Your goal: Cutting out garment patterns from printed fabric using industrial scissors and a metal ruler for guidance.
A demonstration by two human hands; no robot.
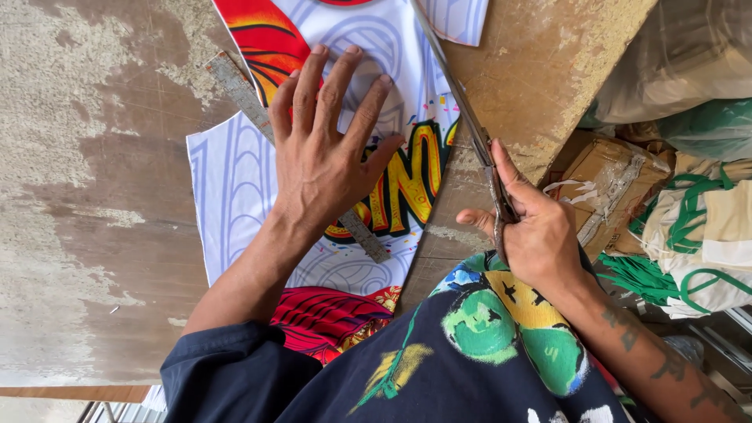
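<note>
Nearest the person, a red patterned cloth (329,317) lies bunched at the tabletop's (94,196) edge, just under the dark printed shirt; right hand (533,235) sits just off that edge, fingers (478,219) curled shut through the handles of long scissors (470,125), thumb on top, blades closed or near closed and running away along the right border of the printed white fabric panel (235,188); left hand (325,149) lies flat on the panel, fingers spread wide and gripping nothing, palm pressing down over a metal ruler (235,86) that crosses diagonally beneath it; the panel rests on the worn tabletop, bright red, yellow and black print at its middle. To cut well here, I judge: keep the flat hand close to the cut line so the slippery cloth cannot creep; long, even strokes, lower blade riding the tabletop; spread fingertips clear of the blades. Farther right, off the tabletop, cardboard boxes (607,184) and bundles with green cord (689,235).
</note>
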